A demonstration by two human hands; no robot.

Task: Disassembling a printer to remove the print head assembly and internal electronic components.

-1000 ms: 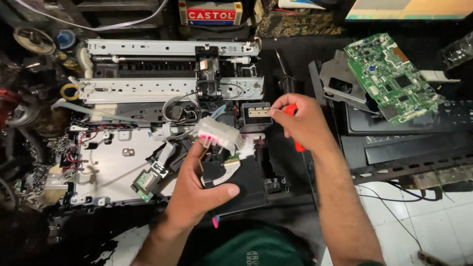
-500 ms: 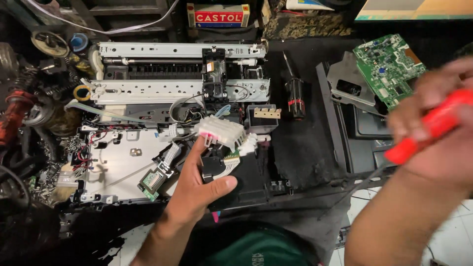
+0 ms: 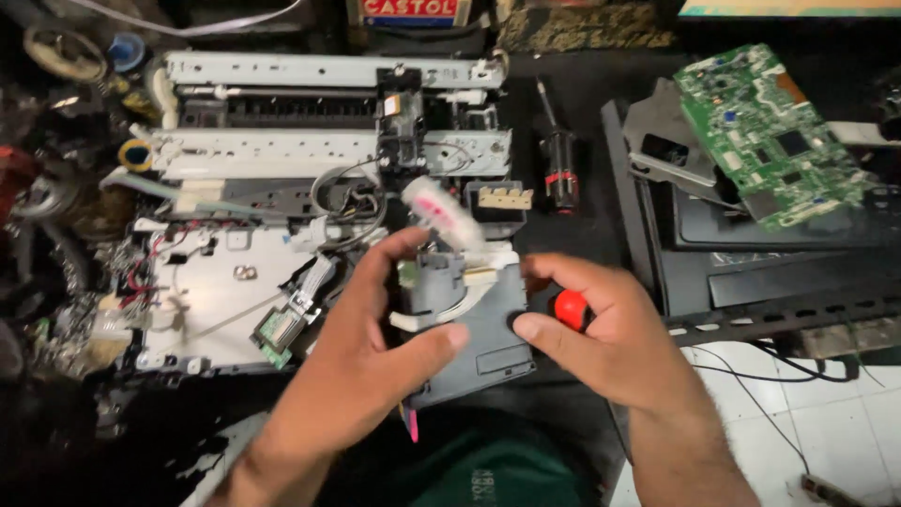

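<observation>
at centre frame the left hand (image 3: 361, 361) pinches the grey printer part (image 3: 469, 324) between thumb and fingers while the right hand (image 3: 601, 343), curled round a red-handled screwdriver (image 3: 570, 308), should keep the tip square and steady.

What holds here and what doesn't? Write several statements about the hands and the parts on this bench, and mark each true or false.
1. The right hand holds a red-handled tool. True.
2. The left hand grips a grey plastic assembly. True.
3. The green circuit board lies under the left hand. False: it lies far right, on black panels.
4. The black screwdriver is in the right hand. False: it lies untouched beside the printer frame.
5. The hands are gloved. False: bare.
</observation>
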